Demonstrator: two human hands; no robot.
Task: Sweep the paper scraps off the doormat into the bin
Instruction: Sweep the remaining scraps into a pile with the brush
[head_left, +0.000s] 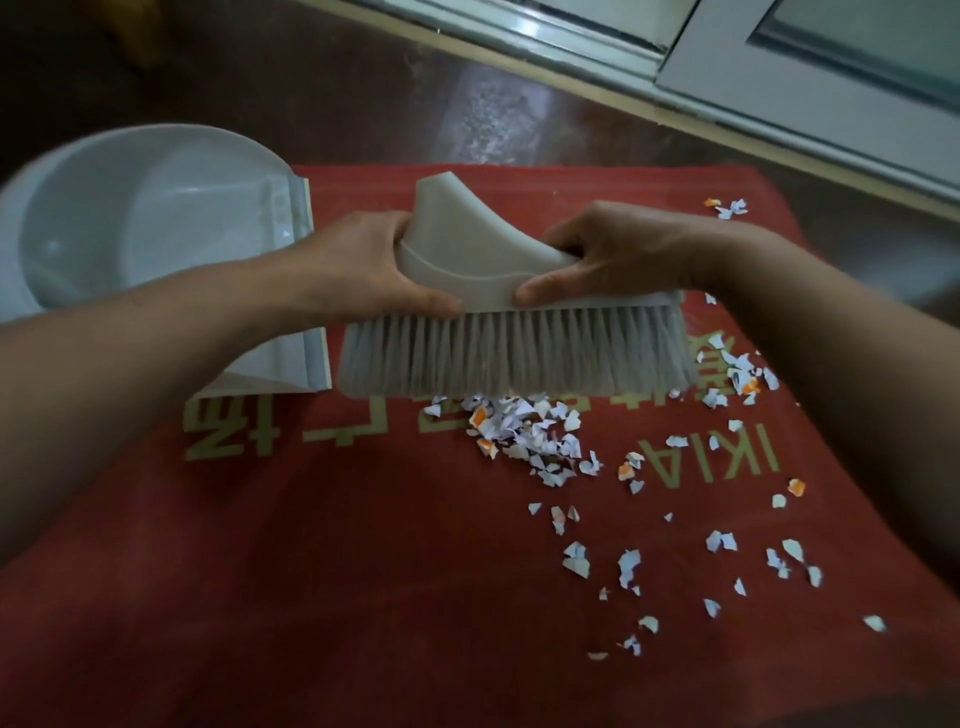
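At the near edge of the view, the red doormat (311, 571) spreads wide across the floor, its pile bare on the left and strewn on the right with loose paper scraps (524, 431), small torn bits of white, some marked with orange or blue. These thin-scattered pieces thicken farther in to a dense heap lying just below the bristle tips, a little to the right of the mat's middle and over its gold lettering, which reads upside down from here. More scraps lie just beside the bristles' right end, beneath the right forearm, and a few sit apart at the mat's far right corner. Above the heap a pale grey hand brush (483, 260) is held level and crosswise, its long row of grey bristles (514, 353) pointing toward the viewer and down, its moulded back rising to a stubby neck at the left. The left hand (358, 270) grips the left side of the brush body, thumb laid along the lower edge and fingers curled behind the neck. The right hand (613, 254) grips the right side, thumb pressed on the front face and fingers wrapped over the top edge. To the left, behind the left forearm, a white dustpan (156, 223) lies with its flat lip on the mat's left edge and its rounded hollow facing up. Beyond the mat lies dark glossy floor (363, 104), then a pale door frame (779, 78) running slantwise across the far right.
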